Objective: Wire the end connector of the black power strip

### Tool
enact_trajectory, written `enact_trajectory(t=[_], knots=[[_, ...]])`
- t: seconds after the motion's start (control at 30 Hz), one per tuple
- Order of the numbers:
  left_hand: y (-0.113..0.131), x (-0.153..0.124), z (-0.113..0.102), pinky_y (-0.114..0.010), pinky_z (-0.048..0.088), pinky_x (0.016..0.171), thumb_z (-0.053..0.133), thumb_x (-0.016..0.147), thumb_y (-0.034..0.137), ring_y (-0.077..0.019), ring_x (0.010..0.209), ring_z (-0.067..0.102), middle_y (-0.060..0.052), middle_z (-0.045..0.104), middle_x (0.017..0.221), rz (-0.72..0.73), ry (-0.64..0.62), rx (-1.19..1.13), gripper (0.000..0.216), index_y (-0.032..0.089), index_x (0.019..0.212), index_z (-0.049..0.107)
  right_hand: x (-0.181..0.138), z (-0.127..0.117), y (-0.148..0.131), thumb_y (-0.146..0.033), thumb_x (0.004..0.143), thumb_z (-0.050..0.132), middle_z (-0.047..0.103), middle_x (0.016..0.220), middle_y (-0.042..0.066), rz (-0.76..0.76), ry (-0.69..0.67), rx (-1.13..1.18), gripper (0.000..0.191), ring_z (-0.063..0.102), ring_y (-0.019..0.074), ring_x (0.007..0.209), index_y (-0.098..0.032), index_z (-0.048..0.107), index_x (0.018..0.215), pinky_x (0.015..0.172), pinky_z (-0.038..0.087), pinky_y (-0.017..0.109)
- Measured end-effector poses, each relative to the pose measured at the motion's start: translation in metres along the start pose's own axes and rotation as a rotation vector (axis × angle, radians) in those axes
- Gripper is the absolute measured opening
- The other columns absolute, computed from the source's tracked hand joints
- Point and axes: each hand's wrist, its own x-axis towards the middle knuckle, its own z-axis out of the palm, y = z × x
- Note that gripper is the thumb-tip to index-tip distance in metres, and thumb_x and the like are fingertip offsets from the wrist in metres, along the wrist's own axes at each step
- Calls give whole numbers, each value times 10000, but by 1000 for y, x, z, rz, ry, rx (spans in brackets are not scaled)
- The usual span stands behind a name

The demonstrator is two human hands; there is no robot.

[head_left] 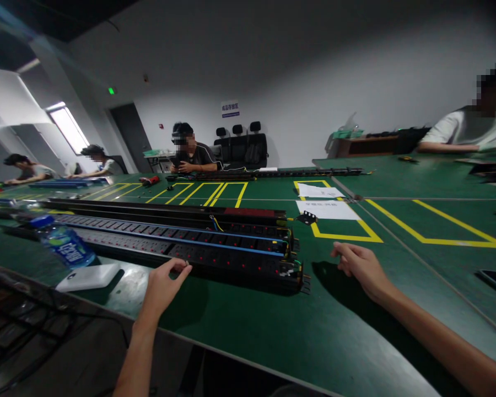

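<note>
My left hand (165,284) is at the near edge of a long black power strip (235,263) with red-marked sockets. Its thumb and index finger are pinched together around something tiny, too small to name. Over the green table, right of the strip's wired end, hovers my right hand (361,267). Its fingers are curled in, and whatever they may hold is hidden. Loose wires and a black end piece (305,284) stick out at the strip's right end. Behind lies a similar strip with a blue edge (231,248), parallel to the first.
A blue-capped bottle (64,242) and a white phone-like object (89,277) lie to the left. Paper sheets (328,210) and a black bracket (307,218) lie beyond the strips. Yellow tape (347,239) marks the table. Co-workers sit around it.
</note>
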Motion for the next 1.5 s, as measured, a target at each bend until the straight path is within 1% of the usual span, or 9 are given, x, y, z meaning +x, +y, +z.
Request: enact_trajectory(t=[0.4,0.6,0.7,0.77,0.93,1.07,1.23,1.37,1.5], knots=[[-1,-4,3,-280,559,699,630,840,435,-178,686,696,-9,735,755,17,41,-16,237,209,852,700,-2,-2,-3,-630,772,569,399,416,-53,-14,1,-26,442,403,131,391,-208,620,652,512,427,299],[2,-3,2,-283,541,700,631,845,471,-179,695,675,-11,709,746,27,26,32,264,209,827,658,-2,-2,-3,-619,773,576,412,403,-47,-24,10,-30,431,414,136,382,-210,617,642,468,394,289],[1,-3,2,-277,527,667,660,819,490,-177,674,660,-7,686,723,-1,52,47,288,204,805,632,-1,-2,-2,-608,782,570,419,406,-44,-22,6,-34,428,433,141,391,-204,619,651,458,370,280],[0,-2,2,-273,517,652,659,818,496,-172,661,652,-5,678,711,-16,69,44,297,202,790,625,-1,-2,-1,-605,789,565,420,408,-47,-21,0,-33,427,436,139,394,-202,620,660,475,382,280],[-1,-2,2,-280,519,674,644,826,511,-174,665,660,-3,695,715,-9,41,23,305,210,781,654,-1,-2,-1,-624,782,560,406,397,-52,-21,-6,-35,444,429,139,380,-202,619,658,464,369,279],[-1,-1,2,-278,533,673,648,815,493,-179,669,673,-2,713,720,-26,21,18,277,219,787,676,-1,-2,-2,-630,769,565,412,412,-50,-17,-8,-30,445,430,136,387,-204,616,652,459,366,277],[-1,-1,2,-279,549,679,646,816,463,-182,665,687,5,719,708,-38,25,4,241,227,796,691,-2,-1,-4,-633,761,563,393,410,-58,-17,-7,-32,441,396,129,381,-209,612,647,501,406,298],[-4,-3,3,-278,553,687,642,822,464,-181,675,694,5,723,718,-43,28,-9,246,225,816,697,-3,-1,-5,-636,755,567,396,425,-51,3,-4,-31,445,402,134,398,-205,616,654,502,386,299],[-5,-4,2,-268,555,696,652,822,467,-176,688,702,7,727,732,-60,25,-25,252,220,842,700,-2,-1,-5,-623,762,581,396,431,-46,16,-8,-15,445,404,137,412,-190,619,671,535,396,316]])
